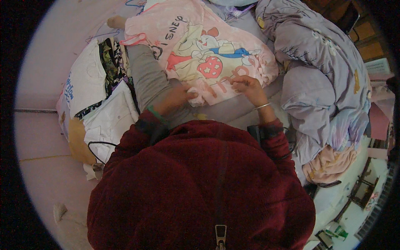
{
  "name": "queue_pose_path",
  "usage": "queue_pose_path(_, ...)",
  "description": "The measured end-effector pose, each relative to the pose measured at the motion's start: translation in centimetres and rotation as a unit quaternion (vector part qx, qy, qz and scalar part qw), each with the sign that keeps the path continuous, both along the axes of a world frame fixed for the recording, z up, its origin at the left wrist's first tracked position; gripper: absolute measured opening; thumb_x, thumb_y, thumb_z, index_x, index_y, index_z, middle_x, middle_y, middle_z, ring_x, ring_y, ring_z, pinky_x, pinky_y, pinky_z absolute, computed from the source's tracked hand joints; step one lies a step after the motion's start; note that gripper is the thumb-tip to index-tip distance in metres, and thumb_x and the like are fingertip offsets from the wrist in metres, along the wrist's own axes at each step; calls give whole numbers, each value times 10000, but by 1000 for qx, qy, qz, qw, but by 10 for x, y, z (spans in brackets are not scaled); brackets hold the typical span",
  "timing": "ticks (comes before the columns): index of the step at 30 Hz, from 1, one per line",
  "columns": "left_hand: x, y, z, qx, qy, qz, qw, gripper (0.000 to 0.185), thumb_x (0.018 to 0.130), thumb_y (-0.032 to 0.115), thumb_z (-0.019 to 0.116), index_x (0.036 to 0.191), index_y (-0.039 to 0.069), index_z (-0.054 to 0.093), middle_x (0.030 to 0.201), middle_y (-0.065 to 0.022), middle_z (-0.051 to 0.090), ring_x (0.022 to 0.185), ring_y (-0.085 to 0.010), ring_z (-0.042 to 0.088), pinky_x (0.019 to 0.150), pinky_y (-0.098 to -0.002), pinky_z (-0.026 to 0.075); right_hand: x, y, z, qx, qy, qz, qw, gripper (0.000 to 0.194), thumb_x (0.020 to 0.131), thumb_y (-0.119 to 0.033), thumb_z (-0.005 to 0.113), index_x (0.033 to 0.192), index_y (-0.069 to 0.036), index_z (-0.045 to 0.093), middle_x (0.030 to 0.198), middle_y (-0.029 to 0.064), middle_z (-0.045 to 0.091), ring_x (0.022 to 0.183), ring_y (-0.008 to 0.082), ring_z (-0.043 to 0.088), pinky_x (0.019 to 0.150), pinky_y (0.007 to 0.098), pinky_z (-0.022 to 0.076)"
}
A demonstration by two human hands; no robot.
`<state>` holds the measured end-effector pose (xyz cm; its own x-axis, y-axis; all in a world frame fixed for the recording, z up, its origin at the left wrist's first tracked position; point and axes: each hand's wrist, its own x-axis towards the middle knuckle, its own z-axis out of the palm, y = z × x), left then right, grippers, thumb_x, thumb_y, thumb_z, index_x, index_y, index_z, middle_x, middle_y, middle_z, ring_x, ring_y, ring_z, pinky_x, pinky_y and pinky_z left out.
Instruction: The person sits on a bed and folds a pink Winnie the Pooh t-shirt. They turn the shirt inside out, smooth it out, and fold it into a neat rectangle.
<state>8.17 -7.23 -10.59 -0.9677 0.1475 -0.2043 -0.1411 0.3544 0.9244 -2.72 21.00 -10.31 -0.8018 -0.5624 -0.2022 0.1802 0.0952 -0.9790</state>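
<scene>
A pale pink garment (193, 59) of soft fabric lies spread before me. It bears large lettering and a cartoon print with a red, star-patterned shape. My left hand (181, 97), with a green band at its wrist, is closed on a bunched whitish-pink edge (196, 98) at the garment's near side. Over the near right part of the garment is my right hand (248, 86), a silver bangle (262, 106) on its wrist. Its fingers are curled, and whether they pinch the fabric is unclear. My outstretched leg in grey trousers (147, 75) runs along the garment's left side.
Left of my leg is a stack of folded clothes, with a white garment (89, 70) and a camouflage-patterned one (108, 64). A bulky grey quilt (312, 50) is heaped at the right, above a beige blanket (331, 165). A blue hanger (134, 4) lies at the far edge.
</scene>
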Motion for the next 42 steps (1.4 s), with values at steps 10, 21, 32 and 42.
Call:
queue_pose_path(10,-10,21,101,171,-60,-96,979,337,832,256,641,1023,-22,638,930,-41,650,853,-118,581,772,-270,445,21,-20,75,-3,73,307,949,381,795,-34,664,1169,-20,588,1129,29,603,1027,134,537,922,303,432)
queue_pose_path(21,-19,49,127,271,-6,-138,953,308,883,171,584,1115,-31,585,1015,-71,620,927,-136,590,819,-285,479,46,-2,117,23,66,132,989,367,761,-139,721,1088,-16,608,857,16,634,785,93,579,718,230,454)
queue_pose_path(32,-18,44,140,257,63,-155,952,255,903,163,550,1055,-36,597,1010,-129,631,918,-207,620,845,-333,492,56,14,123,-110,118,-53,985,161,792,-54,678,948,-29,646,825,-37,608,780,61,564,670,210,449)
queue_pose_path(42,-16,60,140,197,19,-137,971,166,835,172,659,885,17,626,812,-24,629,713,-77,564,633,-215,436,63,3,134,-40,137,77,987,194,755,-110,736,887,-41,612,764,-64,517,662,36,458,581,192,374)
